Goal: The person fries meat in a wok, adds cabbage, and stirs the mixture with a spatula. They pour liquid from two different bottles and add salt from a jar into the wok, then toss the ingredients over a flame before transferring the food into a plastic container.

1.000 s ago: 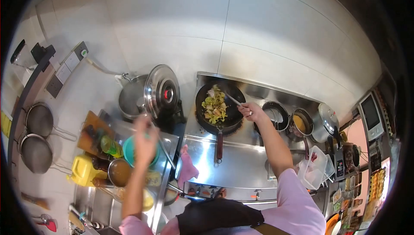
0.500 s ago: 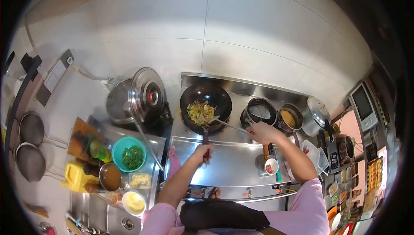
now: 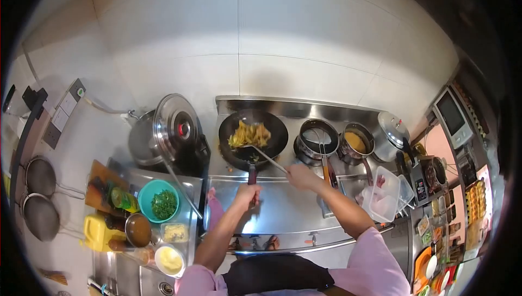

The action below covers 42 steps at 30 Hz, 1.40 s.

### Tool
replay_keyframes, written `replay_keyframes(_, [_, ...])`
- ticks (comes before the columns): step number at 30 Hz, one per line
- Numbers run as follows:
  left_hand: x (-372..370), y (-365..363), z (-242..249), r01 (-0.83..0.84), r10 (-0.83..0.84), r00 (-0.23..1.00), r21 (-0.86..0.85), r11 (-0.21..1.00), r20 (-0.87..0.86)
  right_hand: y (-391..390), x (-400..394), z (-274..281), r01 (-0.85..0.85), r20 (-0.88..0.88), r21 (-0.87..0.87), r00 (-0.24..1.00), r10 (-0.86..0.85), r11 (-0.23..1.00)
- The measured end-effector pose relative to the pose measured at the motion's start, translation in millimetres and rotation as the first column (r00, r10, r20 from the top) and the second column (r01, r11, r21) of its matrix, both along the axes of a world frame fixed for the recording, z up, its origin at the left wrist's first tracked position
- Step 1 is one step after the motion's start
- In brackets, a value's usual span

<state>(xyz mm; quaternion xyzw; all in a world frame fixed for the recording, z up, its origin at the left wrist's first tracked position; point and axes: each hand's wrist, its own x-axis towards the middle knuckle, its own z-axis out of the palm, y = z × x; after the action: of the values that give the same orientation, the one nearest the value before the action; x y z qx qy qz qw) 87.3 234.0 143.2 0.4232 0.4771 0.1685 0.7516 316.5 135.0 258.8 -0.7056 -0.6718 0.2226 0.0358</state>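
A dark wok (image 3: 278, 142) sits on the stove, with yellow-green chopped food (image 3: 250, 134) heaped toward its far side. My left hand (image 3: 248, 195) is wrapped round the wok's dark handle (image 3: 252, 176), close to the front of the steel counter. Held in my right hand (image 3: 302, 177) is a long metal spatula (image 3: 267, 158); its blade is inside the wok, at the near side of the food. Right of the wok stands a black pot (image 3: 335, 142) with a strainer (image 3: 324, 157) resting across it, just beyond my right hand.
Farther right are a pot of yellowish contents (image 3: 356, 142), a lidded steel pot (image 3: 392, 133) and a clear plastic container (image 3: 381, 203). At left stand a turquoise bowl (image 3: 142, 201) of chopped greens, a yellow jug (image 3: 98, 233) and a large pot with a steel lid (image 3: 173, 116).
The food has shifted to the wok's far side and looks lifted into a heap. My right hand and the spatula have moved left and lower. The whole view has shifted slightly.
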Motion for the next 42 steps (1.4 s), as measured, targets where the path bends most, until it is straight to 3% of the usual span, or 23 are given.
replay_keyframes(2, [-13, -10, 35, 0.004, -0.001, 0.998, -0.044, 0.999, 0.06, 7, 6, 24, -0.038, 0.06, -0.079, 0.997, 0.043, 0.996])
replay_keyframes(5, [-21, -4, 31, 0.06, -0.058, 0.998, -0.05, 0.997, 0.032, -20, 10, 50, -0.121, 0.061, 0.135, 0.992, 0.114, 0.983])
replay_keyframes(6, [-13, 10, 22, 0.108, -0.109, 0.979, 0.014, 0.994, 0.171, -18, 3, 17, -0.071, 0.06, 0.065, 0.996, 0.068, 0.995])
replay_keyframes(7, [-3, 13, 7, 0.104, -0.108, 0.981, 0.033, 0.994, 0.161, 16, 4, -22, -0.027, 0.085, 0.027, 0.996, 0.024, 0.999])
replay_keyframes(9, [-3, 6, -3, 0.075, -0.085, 0.99, 0.084, 0.994, 0.115, 31, 11, -36, 0.003, 0.102, 0.037, 0.995, -0.007, 0.999])
replay_keyframes(12, [-38, -54, 3, 0.013, -0.012, 1.0, 0.115, 0.993, -0.012, -33, 11, 28, -0.046, -0.037, 0.115, 0.998, 0.05, 0.992])
replay_keyframes(13, [-30, -42, 3, 0.04, -0.041, 0.999, 0.135, 0.99, 0.011, -37, 10, 27, -0.082, 0.0, 0.147, 0.997, 0.083, 0.986])
replay_keyframes(16, [-2, -8, 13, 0.035, -0.032, 0.996, -0.029, 0.999, 0.085, 23, 3, -50, 0.096, 0.1, 0.016, 0.99, -0.097, 0.995])
replay_keyframes(19, [-17, -19, 39, -0.008, 0.014, 0.994, -0.055, 0.998, 0.109, 1, -4, 22, 0.038, 0.13, -0.065, 0.991, -0.029, 0.997])
replay_keyframes(22, [-32, -32, 33, 0.04, -0.032, 0.995, -0.081, 0.996, 0.093, -22, -5, 43, -0.13, 0.114, 0.05, 0.986, 0.123, 0.99])
replay_keyframes(25, [-1, 10, 26, 0.034, -0.028, 0.982, -0.025, 0.999, 0.186, 31, -12, -18, 0.099, 0.067, 0.078, 0.992, -0.104, 0.992])
replay_keyframes(28, [-38, -35, 29, 0.038, -0.041, 0.997, 0.052, 0.998, 0.061, -24, -2, 27, 0.031, -0.023, 0.154, 0.999, -0.028, 0.988])
replay_keyframes(30, [-49, -60, 25, 0.032, -0.034, 0.999, 0.056, 0.998, 0.022, -27, 4, 42, 0.041, 0.0, 0.068, 0.999, -0.042, 0.997])
replay_keyframes(32, [-30, -36, 8, 0.038, -0.042, 0.997, 0.058, 0.998, 0.066, -20, -11, 24, 0.019, 0.038, 0.038, 0.999, -0.02, 0.999])
replay_keyframes(33, [-14, -15, 0, 0.019, -0.019, 0.994, 0.005, 1.0, 0.107, 2, -3, -18, 0.03, 0.069, 0.108, 0.997, -0.038, 0.994])
replay_keyframes(36, [-1, 27, -10, 0.027, -0.02, 0.987, -0.047, 0.999, 0.157, -7, -13, 12, 0.036, 0.056, 0.091, 0.998, -0.041, 0.995])
replay_keyframes(39, [1, 27, -23, -0.007, 0.02, 0.989, -0.091, 0.996, 0.147, -3, 2, -28, -0.053, 0.075, 0.234, 0.997, 0.036, 0.971])
replay_keyframes(42, [6, 26, -39, -0.043, 0.048, 0.995, -0.054, 0.998, 0.092, 48, -24, -62, 0.202, 0.064, 0.052, 0.977, -0.205, 0.978])
